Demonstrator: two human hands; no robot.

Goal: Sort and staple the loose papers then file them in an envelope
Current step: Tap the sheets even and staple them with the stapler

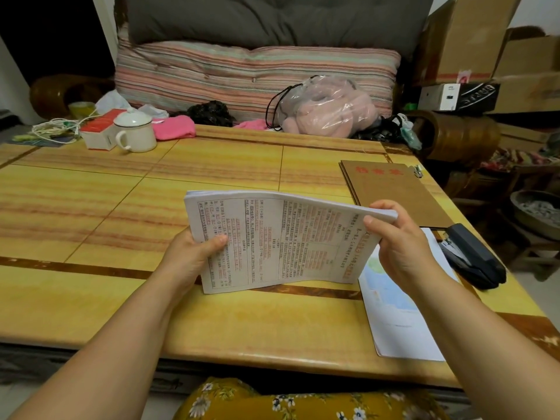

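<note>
Now paper stack [278, 241] gripped btwn left hand [189, 256] & right hand [400, 237].

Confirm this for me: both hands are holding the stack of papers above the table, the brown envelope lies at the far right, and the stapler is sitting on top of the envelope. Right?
Not quite. The head view shows the stapler on the table beside the envelope, not on top of it. The rest holds: the left hand and right hand both hold the stack of papers.
</note>
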